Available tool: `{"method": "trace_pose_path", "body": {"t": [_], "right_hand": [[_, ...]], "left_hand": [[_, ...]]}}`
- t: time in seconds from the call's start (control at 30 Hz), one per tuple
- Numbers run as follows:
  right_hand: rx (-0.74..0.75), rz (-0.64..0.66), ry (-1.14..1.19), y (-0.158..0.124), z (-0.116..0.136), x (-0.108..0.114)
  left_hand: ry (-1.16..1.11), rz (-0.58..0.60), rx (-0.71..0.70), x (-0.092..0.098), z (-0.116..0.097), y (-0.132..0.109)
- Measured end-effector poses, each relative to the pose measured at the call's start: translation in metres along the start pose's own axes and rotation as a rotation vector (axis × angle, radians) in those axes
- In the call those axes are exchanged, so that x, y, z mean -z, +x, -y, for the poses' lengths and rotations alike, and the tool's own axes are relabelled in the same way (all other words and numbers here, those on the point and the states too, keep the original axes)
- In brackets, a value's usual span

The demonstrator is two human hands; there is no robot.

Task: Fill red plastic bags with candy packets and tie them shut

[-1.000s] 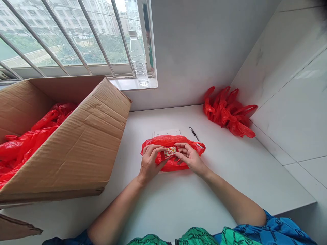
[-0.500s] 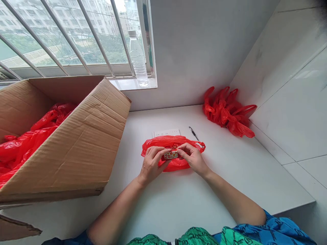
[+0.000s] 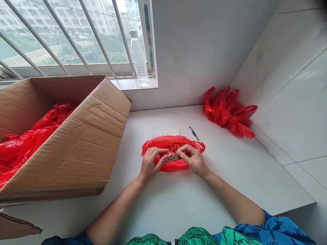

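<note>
A red plastic bag point(image 3: 178, 166) lies spread on the white table in front of me, its mouth open. Over it I hold a small red and white packet point(image 3: 172, 156) with a flowery print. The thumb and fingers of my left hand point(image 3: 150, 162) close around its left end. At the right end, my right hand point(image 3: 193, 160) pinches the packet's upper corner. Behind the packet, more red printed wrapping shows inside the bag; what it contains is hidden.
To the left stands an open cardboard box point(image 3: 84, 143) with red plastic bags point(image 3: 38, 136) inside. A pen point(image 3: 193, 133) and a sheet of paper point(image 3: 167, 132) lie behind my hands. More red bags point(image 3: 227, 112) sit against the wall, and a water bottle point(image 3: 139, 59) stands on the windowsill.
The packet has shifted slightly down and to the right between my hands. My left thumb has moved up from beneath it. The bag and other things stay in place.
</note>
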State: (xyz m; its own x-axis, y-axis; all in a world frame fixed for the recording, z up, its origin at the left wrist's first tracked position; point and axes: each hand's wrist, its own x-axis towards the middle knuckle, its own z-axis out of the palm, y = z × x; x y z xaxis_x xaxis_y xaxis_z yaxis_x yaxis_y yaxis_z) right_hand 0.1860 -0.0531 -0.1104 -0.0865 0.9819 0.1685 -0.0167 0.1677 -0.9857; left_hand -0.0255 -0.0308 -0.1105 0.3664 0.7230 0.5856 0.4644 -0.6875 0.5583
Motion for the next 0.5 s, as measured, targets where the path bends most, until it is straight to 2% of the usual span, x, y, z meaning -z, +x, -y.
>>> {"method": "trace_pose_path", "body": {"t": [0.1,0.23,0.37,0.5], "right_hand": [[0.017,-0.008,-0.039,-0.0009,0.0023,-0.0010],[-0.032,-0.020,0.031,-0.0011,0.0041,-0.0032],[-0.093,0.010,0.131,-0.0007,0.0062,-0.0046],[-0.125,0.048,0.132,-0.0002,0.0070,-0.0028]], "left_hand": [[-0.014,-0.014,-0.002,-0.0014,-0.0014,0.0015],[-0.030,-0.033,0.002,-0.0022,-0.0033,0.0030],[-0.042,-0.045,0.024,-0.0023,-0.0045,0.0029],[-0.039,-0.035,0.007,-0.0022,-0.0036,0.0019]]}}
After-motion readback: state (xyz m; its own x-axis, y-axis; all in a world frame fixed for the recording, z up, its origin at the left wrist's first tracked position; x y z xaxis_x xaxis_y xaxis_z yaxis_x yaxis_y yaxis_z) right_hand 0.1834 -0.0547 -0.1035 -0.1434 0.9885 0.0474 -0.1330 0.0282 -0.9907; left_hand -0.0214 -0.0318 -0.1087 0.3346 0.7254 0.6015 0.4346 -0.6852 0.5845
